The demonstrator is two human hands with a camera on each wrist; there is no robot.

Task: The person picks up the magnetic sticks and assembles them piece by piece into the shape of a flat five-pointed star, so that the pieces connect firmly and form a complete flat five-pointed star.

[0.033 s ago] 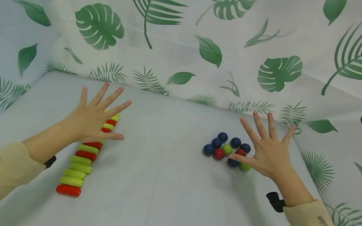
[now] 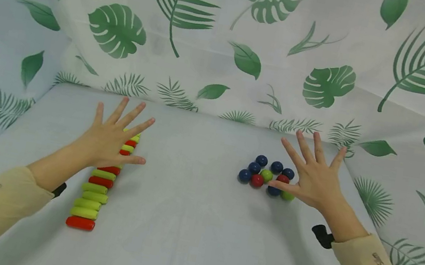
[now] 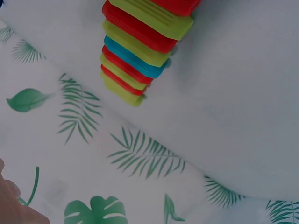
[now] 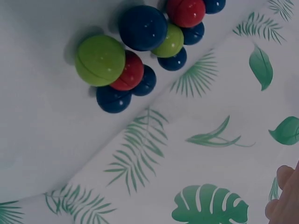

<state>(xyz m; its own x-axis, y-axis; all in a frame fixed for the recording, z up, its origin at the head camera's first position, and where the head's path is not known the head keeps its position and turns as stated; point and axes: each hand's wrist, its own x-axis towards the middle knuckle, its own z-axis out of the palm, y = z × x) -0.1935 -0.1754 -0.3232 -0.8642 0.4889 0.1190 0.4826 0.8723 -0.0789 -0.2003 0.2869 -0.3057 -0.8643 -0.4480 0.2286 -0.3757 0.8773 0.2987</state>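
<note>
My left hand (image 2: 109,143) is held over a row of red and yellow-green blocks (image 2: 85,213), fingers spread, holding nothing; it hides part of the row. A blue block (image 3: 133,57) also shows among them in the left wrist view. My right hand (image 2: 316,181) hovers with spread fingers near a cluster of shiny balls, its thumb overlapping some of them in the head view. The cluster has several dark blue balls (image 2: 245,175), red balls (image 2: 257,180) and green balls (image 4: 100,60). At the corner of each wrist view only a bit of each hand is seen.
The balls and blocks lie on a pale grey table (image 2: 179,221). Behind it and at both sides hangs white cloth (image 2: 205,74) printed with green leaves. A black strap piece (image 2: 322,236) shows at the right wrist.
</note>
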